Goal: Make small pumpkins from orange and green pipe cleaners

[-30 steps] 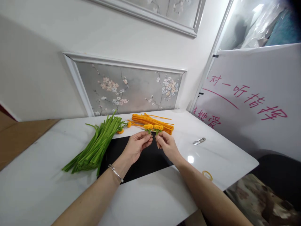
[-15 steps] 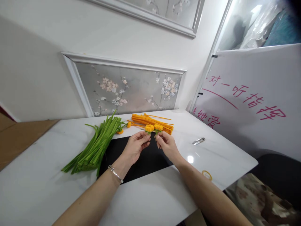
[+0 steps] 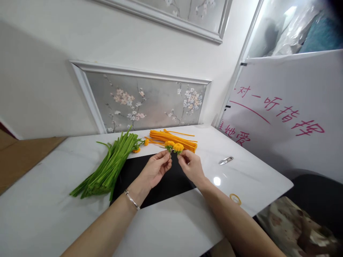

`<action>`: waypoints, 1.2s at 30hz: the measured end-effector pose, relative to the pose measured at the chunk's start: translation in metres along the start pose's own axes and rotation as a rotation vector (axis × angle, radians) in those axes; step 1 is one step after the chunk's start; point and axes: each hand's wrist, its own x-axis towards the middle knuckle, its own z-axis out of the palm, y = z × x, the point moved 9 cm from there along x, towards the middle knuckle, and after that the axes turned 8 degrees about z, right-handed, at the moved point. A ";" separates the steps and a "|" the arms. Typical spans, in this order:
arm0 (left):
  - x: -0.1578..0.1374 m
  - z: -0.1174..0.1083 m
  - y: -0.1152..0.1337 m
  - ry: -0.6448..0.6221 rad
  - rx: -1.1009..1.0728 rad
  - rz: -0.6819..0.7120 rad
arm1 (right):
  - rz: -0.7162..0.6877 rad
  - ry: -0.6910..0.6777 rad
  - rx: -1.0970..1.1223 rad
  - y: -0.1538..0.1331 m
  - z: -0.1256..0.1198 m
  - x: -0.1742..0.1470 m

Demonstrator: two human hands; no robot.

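Note:
Two small orange flowers made of pipe cleaners are held side by side, their blooms touching or nearly so. My left hand [image 3: 158, 166] pinches the green base of the left flower [image 3: 169, 144]. With thumb and fingertips closed, my right hand [image 3: 190, 165] grips the green part under the right flower [image 3: 178, 147], which partly overlaps the left one. Behind the blooms lies a bundle of orange pipe cleaners [image 3: 184, 140]. To the left is a large bundle of green pipe cleaners [image 3: 107, 167], with more orange flower heads [image 3: 136, 150] at its far end.
A black mat [image 3: 160, 189] lies under my hands on the white table [image 3: 166, 228]. Small silver thread snips [image 3: 226, 160] and a yellow ring, perhaps tape [image 3: 235, 199], are to the right. A cardboard box [image 3: 26, 157] adjoins the left edge; a panelled wall stands behind.
The right flower has moved slightly left and down, in front of the left flower. The left flower has shifted a little left. Both hands keep their pinch.

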 end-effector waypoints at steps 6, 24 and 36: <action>0.001 -0.002 -0.005 0.007 -0.016 -0.036 | -0.100 0.087 -0.214 -0.012 -0.007 -0.002; 0.006 -0.019 0.003 0.087 0.092 0.082 | 0.009 0.032 -0.044 0.003 -0.004 0.002; 0.006 -0.017 0.005 0.069 0.076 0.107 | 0.147 -0.046 0.149 0.012 0.003 0.004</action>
